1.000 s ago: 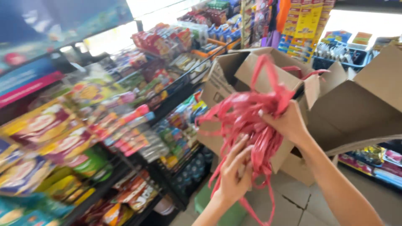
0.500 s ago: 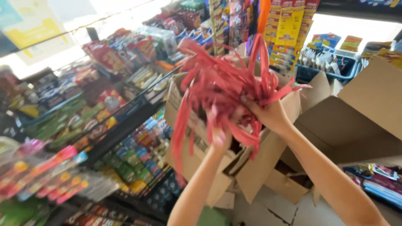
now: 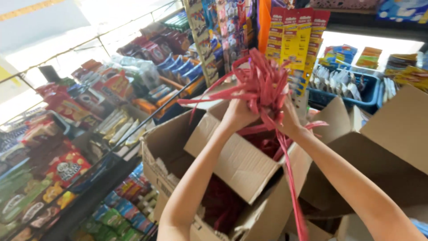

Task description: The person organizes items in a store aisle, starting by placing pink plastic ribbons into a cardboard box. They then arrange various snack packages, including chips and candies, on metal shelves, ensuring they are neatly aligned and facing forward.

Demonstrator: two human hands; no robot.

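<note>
Gripping red strips (image 3: 261, 82) w/ left hand (image 3: 237, 114) & right hand (image 3: 290, 120) above box (image 3: 236, 160)

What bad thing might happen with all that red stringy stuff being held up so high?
Both hands, left hand and right hand, clutch a bunch of red plastic strips above an open cardboard box. Loose strands dangle down past the box edge, so some might slip out and land outside it. The bunch is also raised close to the hanging yellow packets, so it may snag or knock them.
</note>
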